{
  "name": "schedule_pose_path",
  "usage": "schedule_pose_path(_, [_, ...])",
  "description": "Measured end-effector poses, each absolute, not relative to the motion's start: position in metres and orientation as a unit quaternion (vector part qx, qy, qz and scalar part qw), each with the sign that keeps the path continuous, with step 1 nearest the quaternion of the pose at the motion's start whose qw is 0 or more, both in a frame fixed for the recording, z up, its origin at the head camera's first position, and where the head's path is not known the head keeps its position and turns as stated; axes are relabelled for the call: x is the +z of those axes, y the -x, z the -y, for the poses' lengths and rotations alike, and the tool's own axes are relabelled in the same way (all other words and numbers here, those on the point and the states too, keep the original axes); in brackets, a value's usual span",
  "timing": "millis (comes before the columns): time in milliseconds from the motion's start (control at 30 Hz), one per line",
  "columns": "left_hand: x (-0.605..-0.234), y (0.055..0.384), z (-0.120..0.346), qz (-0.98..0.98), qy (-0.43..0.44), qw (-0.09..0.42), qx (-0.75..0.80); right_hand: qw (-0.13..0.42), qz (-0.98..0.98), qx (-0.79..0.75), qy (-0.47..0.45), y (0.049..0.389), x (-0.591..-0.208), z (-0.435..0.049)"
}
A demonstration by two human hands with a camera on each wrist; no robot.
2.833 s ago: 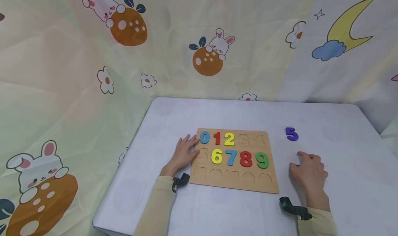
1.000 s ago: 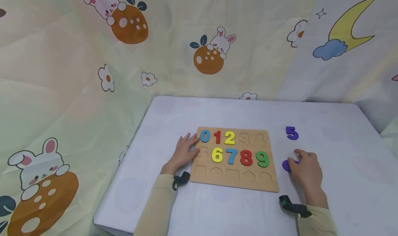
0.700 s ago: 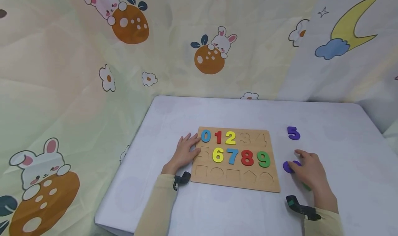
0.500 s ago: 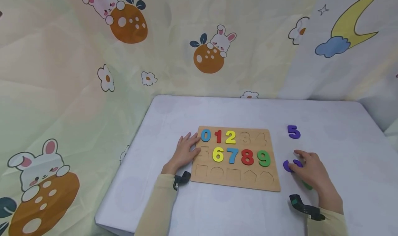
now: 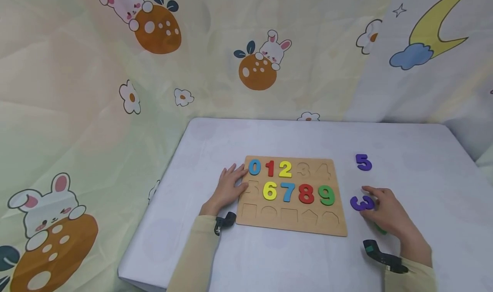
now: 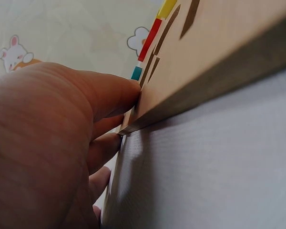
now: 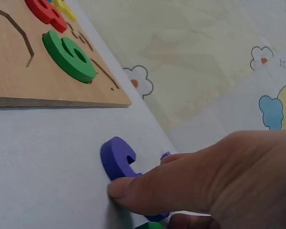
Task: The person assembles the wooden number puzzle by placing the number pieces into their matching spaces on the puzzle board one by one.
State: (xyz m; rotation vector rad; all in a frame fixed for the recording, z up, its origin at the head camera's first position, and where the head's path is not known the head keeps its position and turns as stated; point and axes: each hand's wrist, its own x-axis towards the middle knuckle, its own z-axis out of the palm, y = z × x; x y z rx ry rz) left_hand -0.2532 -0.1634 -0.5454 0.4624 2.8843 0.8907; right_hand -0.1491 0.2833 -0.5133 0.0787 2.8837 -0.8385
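A wooden number board (image 5: 292, 223) lies on the white table with 0, 1, 2 and 6, 7, 8, 9 seated; the 3, 4 and 5 recesses and the bottom row of shape recesses are bare. My left hand (image 5: 230, 187) rests with straight fingers against the board's left edge (image 6: 205, 62). To the right of the board, my right hand (image 5: 379, 204) pinches a purple 3 (image 5: 360, 203) lying flat on the table, thumb at its near side (image 7: 117, 157). A purple 5 (image 5: 363, 162) lies farther back. A green piece (image 5: 380, 229) peeks out from under the right palm.
The table (image 5: 292, 138) is covered in white cloth and backed by cartoon-print curtains (image 5: 115, 91). Its left edge drops off near my left forearm. The green 9 (image 7: 69, 55) sits closest to the right hand on the board.
The purple 3 has come out from under my right hand to the left, now fully readable. The right wrist has shifted right, uncovering a green piece. The left hand has stayed put.
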Motion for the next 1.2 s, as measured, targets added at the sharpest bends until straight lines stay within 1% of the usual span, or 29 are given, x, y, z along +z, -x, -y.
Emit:
schedule_pose_path(267, [-0.545, 0.253, 0.163, -0.943, -0.155, 0.038, 0.291, 0.032, -0.961, -0.271, -0.053, 0.152, -0.519, -0.278])
schedule_pose_path(467, [-0.544, 0.253, 0.163, -0.944, -0.151, 0.044, 0.289, 0.005, -0.961, -0.268, -0.068, 0.153, -0.523, -0.276])
schedule_pose_path(1200, [-0.547, 0.254, 0.163, -0.944, -0.148, 0.037, 0.292, -0.031, -0.961, -0.268, -0.066, 0.154, -0.523, -0.274])
